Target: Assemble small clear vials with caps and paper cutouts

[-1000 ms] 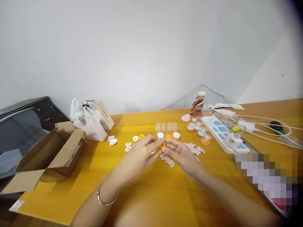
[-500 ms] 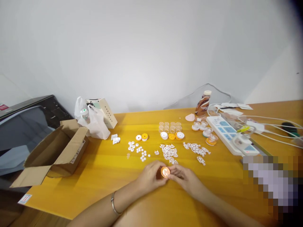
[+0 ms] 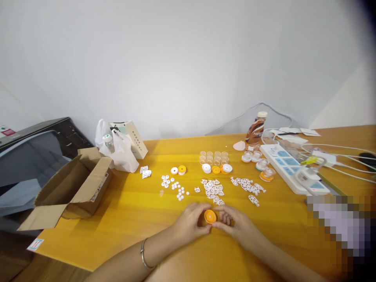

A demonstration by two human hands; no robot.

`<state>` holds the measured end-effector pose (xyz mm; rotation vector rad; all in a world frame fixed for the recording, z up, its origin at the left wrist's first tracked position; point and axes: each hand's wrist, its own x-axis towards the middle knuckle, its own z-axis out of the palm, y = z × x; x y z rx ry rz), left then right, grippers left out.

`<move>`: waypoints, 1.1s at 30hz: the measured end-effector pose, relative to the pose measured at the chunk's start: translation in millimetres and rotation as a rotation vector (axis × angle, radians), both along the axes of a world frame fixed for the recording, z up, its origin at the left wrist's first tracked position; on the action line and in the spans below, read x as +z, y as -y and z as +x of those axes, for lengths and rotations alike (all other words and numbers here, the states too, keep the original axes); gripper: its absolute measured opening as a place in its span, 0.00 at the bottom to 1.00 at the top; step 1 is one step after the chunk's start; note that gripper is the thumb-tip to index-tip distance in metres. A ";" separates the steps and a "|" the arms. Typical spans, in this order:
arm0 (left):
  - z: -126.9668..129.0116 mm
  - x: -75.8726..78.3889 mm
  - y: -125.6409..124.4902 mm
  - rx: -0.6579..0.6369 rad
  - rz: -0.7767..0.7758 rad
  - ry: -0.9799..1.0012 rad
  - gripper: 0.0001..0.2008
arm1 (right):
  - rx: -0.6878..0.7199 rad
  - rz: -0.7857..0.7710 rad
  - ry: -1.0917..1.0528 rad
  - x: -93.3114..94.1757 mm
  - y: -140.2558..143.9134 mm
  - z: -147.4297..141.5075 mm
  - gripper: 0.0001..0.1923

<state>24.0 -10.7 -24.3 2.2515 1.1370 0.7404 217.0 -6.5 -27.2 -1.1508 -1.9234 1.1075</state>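
A small round orange plastic part (image 3: 210, 216) is pinched between the fingertips of both my hands, low over the yellow table (image 3: 129, 211). My left hand (image 3: 190, 222), a silver bangle on its wrist, grips its left side. My right hand (image 3: 235, 221) grips its right side. Just beyond my fingers lie white cut-out pieces (image 3: 213, 190) and small white discs (image 3: 176, 188). Farther back stand orange and white caps (image 3: 216, 169) and a cluster of small clear cups (image 3: 214, 156).
An open cardboard box (image 3: 70, 188) sits at the table's left edge, with a white plastic bag (image 3: 119, 150) behind it. A brown drink bottle (image 3: 255, 129), a white power strip (image 3: 290, 168) and cables occupy the right. A blurred patch covers the lower right.
My hands drew back from the caps toward me and down near the table, carrying the orange part. The view shifted slightly, so the table's objects appear farther right.
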 end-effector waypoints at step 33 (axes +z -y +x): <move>-37.8 2.2 30.4 -0.108 0.049 -0.428 0.31 | -0.433 0.429 0.451 -23.2 -17.5 102.8 0.16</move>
